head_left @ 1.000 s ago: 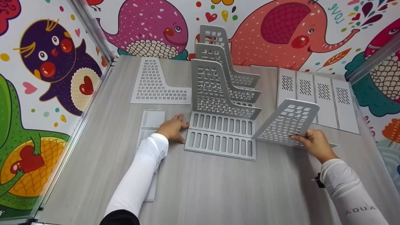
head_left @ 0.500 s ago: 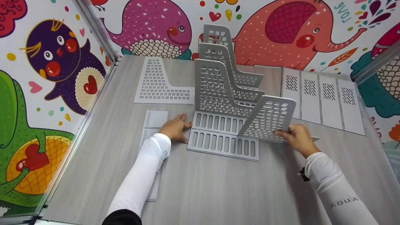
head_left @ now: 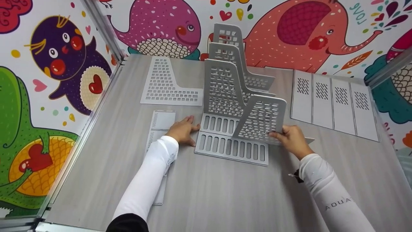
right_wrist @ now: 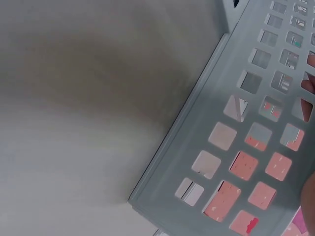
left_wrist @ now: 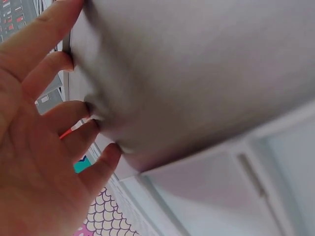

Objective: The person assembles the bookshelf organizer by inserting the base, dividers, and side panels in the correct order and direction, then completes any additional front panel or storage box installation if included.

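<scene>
My right hand [head_left: 293, 138] pinches a grey perforated magazine-file divider [head_left: 261, 117] near its lower right, thumb in front. The divider stands tilted over the right part of a slotted base [head_left: 231, 149], overlapping it in the head view. In the right wrist view its holed face [right_wrist: 236, 142] fills the right side, and only bits of the hand show. Farther back, several matching dividers [head_left: 222, 88] stand upright in a row on the base. My left hand [head_left: 182, 131] rests with spread fingers at the base's left edge; the left wrist view shows the fingertips [left_wrist: 112, 153] extended.
A loose divider [head_left: 170, 93] lies flat at the back left. Below it, a long jointed strip [head_left: 164, 120] lies partly under the left forearm. Jointed panels with slanted slots [head_left: 334, 106] lie at the back right. Printed walls enclose the table [head_left: 219, 193].
My right hand has carried the divider leftward from beside the base to over its right part. The left hand keeps its place at the base edge. The head view has shifted slightly.
</scene>
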Demonstrator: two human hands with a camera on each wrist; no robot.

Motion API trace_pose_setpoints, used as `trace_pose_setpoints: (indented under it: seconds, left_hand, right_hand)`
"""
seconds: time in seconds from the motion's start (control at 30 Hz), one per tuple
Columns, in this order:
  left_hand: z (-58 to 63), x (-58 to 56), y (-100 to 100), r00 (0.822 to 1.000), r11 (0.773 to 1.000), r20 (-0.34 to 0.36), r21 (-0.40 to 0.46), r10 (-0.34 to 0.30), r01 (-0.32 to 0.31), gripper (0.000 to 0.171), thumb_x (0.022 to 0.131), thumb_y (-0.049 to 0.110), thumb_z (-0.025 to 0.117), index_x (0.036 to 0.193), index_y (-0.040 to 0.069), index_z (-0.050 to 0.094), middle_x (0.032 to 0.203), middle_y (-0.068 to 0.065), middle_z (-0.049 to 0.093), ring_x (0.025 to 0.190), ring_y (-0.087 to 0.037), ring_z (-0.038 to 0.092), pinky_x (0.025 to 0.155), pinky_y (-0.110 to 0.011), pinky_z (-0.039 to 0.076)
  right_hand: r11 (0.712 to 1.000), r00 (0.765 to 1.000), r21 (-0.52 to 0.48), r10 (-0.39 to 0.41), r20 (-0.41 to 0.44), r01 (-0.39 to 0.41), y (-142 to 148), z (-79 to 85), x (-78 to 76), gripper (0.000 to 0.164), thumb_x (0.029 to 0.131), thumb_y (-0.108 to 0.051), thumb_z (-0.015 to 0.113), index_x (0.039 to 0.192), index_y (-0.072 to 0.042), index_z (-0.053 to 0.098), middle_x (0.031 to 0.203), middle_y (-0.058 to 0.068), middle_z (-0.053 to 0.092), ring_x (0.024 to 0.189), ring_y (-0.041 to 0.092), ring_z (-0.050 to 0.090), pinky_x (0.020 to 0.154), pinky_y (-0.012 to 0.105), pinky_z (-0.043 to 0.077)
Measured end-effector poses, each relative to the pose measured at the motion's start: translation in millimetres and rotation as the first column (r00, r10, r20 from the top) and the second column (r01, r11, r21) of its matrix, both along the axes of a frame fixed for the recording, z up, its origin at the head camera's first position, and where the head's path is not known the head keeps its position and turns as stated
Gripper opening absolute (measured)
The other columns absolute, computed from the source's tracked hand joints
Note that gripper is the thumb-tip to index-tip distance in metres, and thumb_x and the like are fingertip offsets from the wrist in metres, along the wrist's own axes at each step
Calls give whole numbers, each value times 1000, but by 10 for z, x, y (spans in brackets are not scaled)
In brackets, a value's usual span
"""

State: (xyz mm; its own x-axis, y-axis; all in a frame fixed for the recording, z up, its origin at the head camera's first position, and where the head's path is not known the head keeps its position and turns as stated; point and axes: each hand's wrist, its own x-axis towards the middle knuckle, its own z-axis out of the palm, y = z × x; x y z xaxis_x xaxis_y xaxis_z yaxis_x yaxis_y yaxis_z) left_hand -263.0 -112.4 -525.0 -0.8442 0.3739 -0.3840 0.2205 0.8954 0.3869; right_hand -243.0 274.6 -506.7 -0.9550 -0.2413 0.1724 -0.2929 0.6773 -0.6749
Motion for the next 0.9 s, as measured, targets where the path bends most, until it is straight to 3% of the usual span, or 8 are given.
trace_pose_setpoints:
  seconds: [0.23, 0.57, 0.9]
  left_hand:
    - [-19, -3, -11, 1000, 1000, -10, -21, -10, 10, 82, 68, 31, 82, 141, 23, 46, 158, -17, 18, 149, -32, 15, 117, -51, 23]
    - [-12, 12, 19, 1000, 1000, -18, -10, -13, 13, 82, 68, 29, 82, 142, 22, 46, 158, -20, 18, 148, -34, 16, 117, -51, 23]
    - [-4, 3, 9, 1000, 1000, -18, -9, 1, -2, 82, 67, 28, 83, 141, 23, 47, 158, -20, 19, 148, -33, 17, 117, -51, 22]
  right_hand:
    - [999, 997, 34, -28, -67, 30, -90, -11, 4, 13, 72, -6, 77, 82, 1, 75, 77, 16, 74, 56, -3, 44, 47, 15, 32]
    - [1000, 1000, -1, 4, -6, -4, -292, -5, -49, 19, 75, -10, 76, 91, -1, 75, 86, 14, 75, 71, -7, 60, 59, 12, 46]
    - [1000, 1000, -12, 1, -1, -1, -351, -6, -57, 20, 75, -9, 76, 93, -1, 75, 88, 13, 75, 75, -2, 63, 61, 11, 47]
